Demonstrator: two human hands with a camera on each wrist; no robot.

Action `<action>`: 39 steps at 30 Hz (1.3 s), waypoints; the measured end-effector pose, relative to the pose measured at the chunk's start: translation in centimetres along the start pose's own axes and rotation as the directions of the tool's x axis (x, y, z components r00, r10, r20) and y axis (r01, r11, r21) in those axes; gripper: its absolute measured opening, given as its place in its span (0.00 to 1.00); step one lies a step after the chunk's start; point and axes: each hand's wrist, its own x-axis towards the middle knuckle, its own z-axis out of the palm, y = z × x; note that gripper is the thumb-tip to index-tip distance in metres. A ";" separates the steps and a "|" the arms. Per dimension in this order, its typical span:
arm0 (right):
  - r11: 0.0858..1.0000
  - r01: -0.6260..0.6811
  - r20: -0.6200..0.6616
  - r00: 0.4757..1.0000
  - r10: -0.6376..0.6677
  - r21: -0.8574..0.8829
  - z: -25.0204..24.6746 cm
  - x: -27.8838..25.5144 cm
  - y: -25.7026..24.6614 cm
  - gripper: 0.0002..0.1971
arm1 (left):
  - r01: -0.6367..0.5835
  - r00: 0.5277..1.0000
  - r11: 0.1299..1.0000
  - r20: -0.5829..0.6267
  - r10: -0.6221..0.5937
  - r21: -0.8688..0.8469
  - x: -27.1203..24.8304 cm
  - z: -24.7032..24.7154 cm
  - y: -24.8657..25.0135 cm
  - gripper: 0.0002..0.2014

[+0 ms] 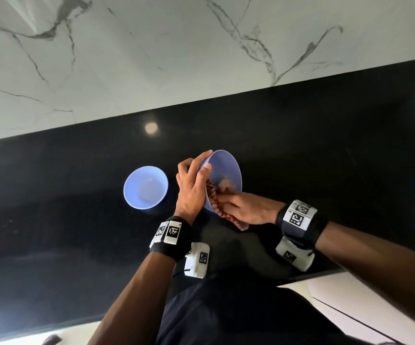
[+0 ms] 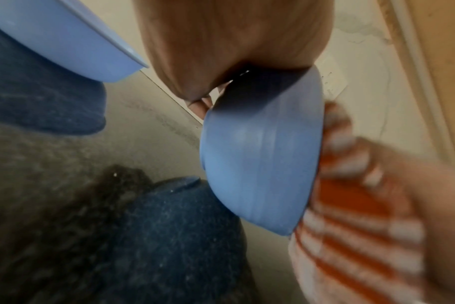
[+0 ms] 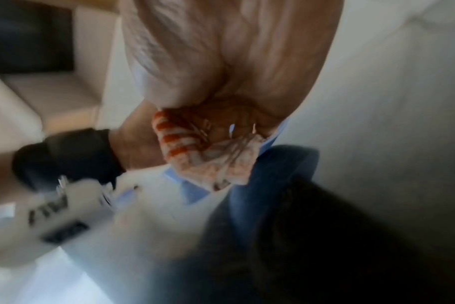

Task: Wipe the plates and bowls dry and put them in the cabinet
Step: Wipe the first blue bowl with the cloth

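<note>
Two bowls (image 1: pixel 145 187) (image 1: pixel 226 175) overhead; wrists blur cloth (image 2: pixel 351 226).

No word, brand or number can be read in any view. The white tags on the two wristbands (image 1: pixel 174 232) (image 1: pixel 298 216) carry only black-and-white square code patterns, and dark marks in the right wrist view are too blurred.

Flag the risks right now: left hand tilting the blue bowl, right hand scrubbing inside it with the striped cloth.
1. The left hand holds the tilted blue plastic bowl only by its rim; the scrubbing could twist it loose.
2. The second blue bowl sits close beside that hand on the glossy black countertop and could get knocked.
3. The red-and-white striped cloth trails over the rim under the right hand and might snag.
</note>
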 end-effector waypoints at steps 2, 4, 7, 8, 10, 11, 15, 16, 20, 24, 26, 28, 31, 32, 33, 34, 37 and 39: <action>0.909 0.153 -0.042 0.982 -0.183 -0.388 -0.6 0.7 2.1 0.19 | -0.001 1.000 1.000 0.001 0.001 -0.006 0.0 -0.1 0.0 0.21; 0.817 0.179 -0.042 0.970 -0.241 -0.548 -0.8 1.1 3.5 0.25 | -0.038 0.999 0.999 0.004 0.038 0.026 -0.2 -0.1 -0.3 0.22; 0.825 0.140 -0.105 0.967 -0.233 -0.547 0.6 0.9 3.0 0.26 | -0.057 0.998 0.998 -0.025 0.058 0.034 -0.6 0.3 -0.5 0.21; 0.887 0.115 -0.133 0.972 -0.193 -0.447 0.8 0.6 1.9 0.25 | -0.052 0.998 0.998 -0.042 0.053 0.027 -0.6 0.5 -0.5 0.20; 0.999 -0.044 -0.065 0.997 0.042 -0.021 0.6 -0.1 -0.6 0.21 | -0.054 0.996 0.998 -0.072 0.055 0.024 -0.6 0.5 -0.4 0.21; 0.972 -0.107 -0.013 0.994 0.112 0.208 0.7 -0.2 -1.3 0.18 | -0.056 0.995 0.998 -0.083 0.058 0.020 -0.6 0.5 -0.5 0.20; 0.980 -0.081 -0.111 0.988 0.103 0.182 2.3 -0.8 -1.8 0.28 | -0.036 0.996 0.999 -0.087 0.034 -0.019 -0.7 0.1 -0.5 0.22; 0.995 -0.054 -0.173 0.983 0.068 0.081 2.6 -0.8 -1.8 0.30 | -0.022 0.998 1.000 -0.063 0.021 -0.015 -1.0 -0.1 -0.4 0.23; 0.940 0.117 -0.273 0.939 -0.210 -0.321 3.7 -0.1 0.0 0.29 | 0.023 0.998 0.997 0.060 -0.027 0.068 -1.4 -1.8 0.2 0.30; 0.732 0.135 -0.221 0.903 -0.367 -0.667 3.6 0.2 2.4 0.27 | 0.113 0.974 0.986 0.183 -0.135 0.125 1.1 -3.1 1.5 0.26; 0.713 0.139 -0.182 0.917 -0.354 -0.687 3.2 -0.1 2.2 0.28 | 0.129 0.954 0.963 0.236 -0.186 0.238 1.9 -2.9 2.2 0.27; 0.689 0.106 -0.191 0.921 -0.341 -0.717 2.8 -0.2 2.1 0.31 | 0.123 0.954 0.950 0.229 -0.193 0.287 2.3 -2.1 2.7 0.22; 0.685 0.038 -0.232 0.926 -0.297 -0.728 2.7 -0.2 2.5 0.35 | 0.134 0.979 0.950 0.111 -0.171 0.281 2.0 -0.7 3.2 0.23; 0.695 0.026 -0.246 0.925 -0.290 -0.719 2.9 -0.3 2.3 0.35 | 0.135 0.985 0.956 0.073 -0.159 0.261 1.7 -0.4 3.1 0.24; 0.716 0.020 -0.271 0.918 -0.289 -0.698 3.2 -0.3 2.1 0.34 | 0.134 0.988 0.964 0.039 -0.147 0.231 1.5 -0.2 2.9 0.24; 0.759 0.015 -0.299 0.914 -0.275 -0.651 3.6 -0.2 1.8 0.33 | 0.135 0.990 0.971 0.006 -0.139 0.198 1.3 -0.1 2.6 0.23; 0.910 -0.043 -0.316 0.943 -0.099 -0.413 4.2 0.0 -0.3 0.29 | 0.117 0.992 0.986 -0.066 -0.110 0.116 0.9 0.2 2.1 0.22; 0.985 -0.048 -0.243 0.970 0.005 -0.168 4.2 0.2 -1.4 0.24 | 0.103 0.991 0.990 -0.098 -0.094 0.095 0.5 0.3 2.1 0.20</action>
